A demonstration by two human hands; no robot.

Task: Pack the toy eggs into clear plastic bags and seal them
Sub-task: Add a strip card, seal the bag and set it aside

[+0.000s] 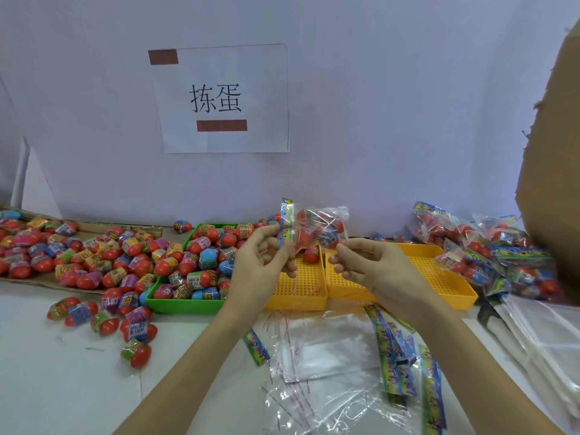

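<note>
Evidently sealing: filled bag (317,229) raised over yellow trays (439,277), left hand (263,265) pinching its printed strip (285,222), right hand (373,268) pinching the opposite edge.

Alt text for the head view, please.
Two hands hold up a clear bag of toy eggs: the left hand pinches its printed header strip, the right hand its other side. Below lie a green tray of eggs and empty bags.

Packing table, left to right

Loose eggs (78,259) lie left of an egg-filled tray (185,304); two more trays (452,296) sit right of it, filled bags (489,252) behind those, flat bags (326,353) in front.
</note>
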